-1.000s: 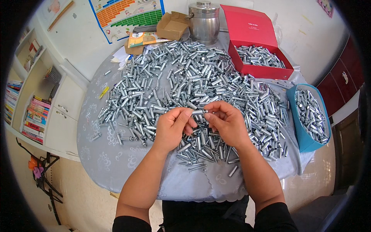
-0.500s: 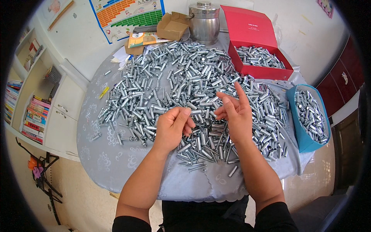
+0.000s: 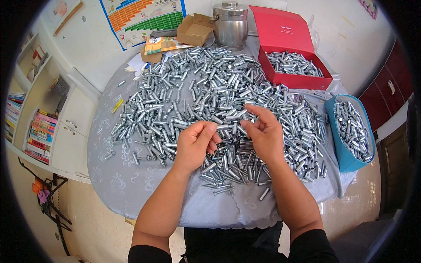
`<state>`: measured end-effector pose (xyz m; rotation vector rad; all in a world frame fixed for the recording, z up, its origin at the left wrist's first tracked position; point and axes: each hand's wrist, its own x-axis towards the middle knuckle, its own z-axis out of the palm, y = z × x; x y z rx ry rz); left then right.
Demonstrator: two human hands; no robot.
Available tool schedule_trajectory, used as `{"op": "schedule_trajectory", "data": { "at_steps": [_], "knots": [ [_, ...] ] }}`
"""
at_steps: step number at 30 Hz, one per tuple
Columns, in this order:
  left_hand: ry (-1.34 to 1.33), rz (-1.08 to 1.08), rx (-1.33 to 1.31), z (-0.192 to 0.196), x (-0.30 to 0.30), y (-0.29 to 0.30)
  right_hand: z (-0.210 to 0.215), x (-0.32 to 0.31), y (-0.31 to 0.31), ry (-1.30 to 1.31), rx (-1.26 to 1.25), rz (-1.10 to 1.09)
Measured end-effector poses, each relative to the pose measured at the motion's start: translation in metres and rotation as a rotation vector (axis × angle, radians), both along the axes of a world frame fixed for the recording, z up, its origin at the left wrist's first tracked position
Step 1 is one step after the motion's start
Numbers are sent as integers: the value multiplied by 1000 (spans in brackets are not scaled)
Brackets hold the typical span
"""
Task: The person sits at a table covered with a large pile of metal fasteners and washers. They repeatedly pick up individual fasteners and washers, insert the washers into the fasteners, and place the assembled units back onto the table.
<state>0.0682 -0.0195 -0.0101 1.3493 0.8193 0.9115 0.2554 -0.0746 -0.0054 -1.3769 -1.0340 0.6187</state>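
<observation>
My left hand [image 3: 197, 142] is closed, thumb against the index finger, on a shiny metal sleeve [image 3: 226, 126]. The sleeve points right, toward my other hand. Close to its free end is my right hand [image 3: 265, 136], fingers bent, with a gap between thumb and forefinger and nothing visible between them. Whether the thumb touches the sleeve is hard to see. Beneath both hands spreads a big pile of silvery metal sleeves and bolts [image 3: 162, 131]; some of it is hidden by my hands.
A grey patterned tablecloth [image 3: 114, 175] covers the round table. To the right stand an open red box [image 3: 302, 82] and a teal fabric bin [image 3: 353, 164], both holding metal pieces. At the back are a steel pot [image 3: 231, 28] and a small cardboard box [image 3: 196, 30]. A yellow tool [image 3: 117, 105] lies left.
My right hand has come in toward the sleeve; its raised forefinger has bent down and its fingers have drawn closer together. My left hand has stayed in place with the sleeve.
</observation>
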Motion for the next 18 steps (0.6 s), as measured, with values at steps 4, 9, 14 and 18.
{"op": "schedule_trajectory", "data": {
  "at_steps": [4, 9, 14, 18],
  "knots": [
    [-24, 8, 26, -1, 1, -1, 11, -5, -4, -148, 115, 62],
    [25, -27, 68, 1, 0, -3, -1, -8, -6, -222, 105, 310],
    [-68, -6, 41, -3, -1, 1, 2, -4, -6, -251, 34, 185],
    [-114, 10, 51, -3, 0, 1, 1, 1, -3, -106, -9, 62]
  ]
}}
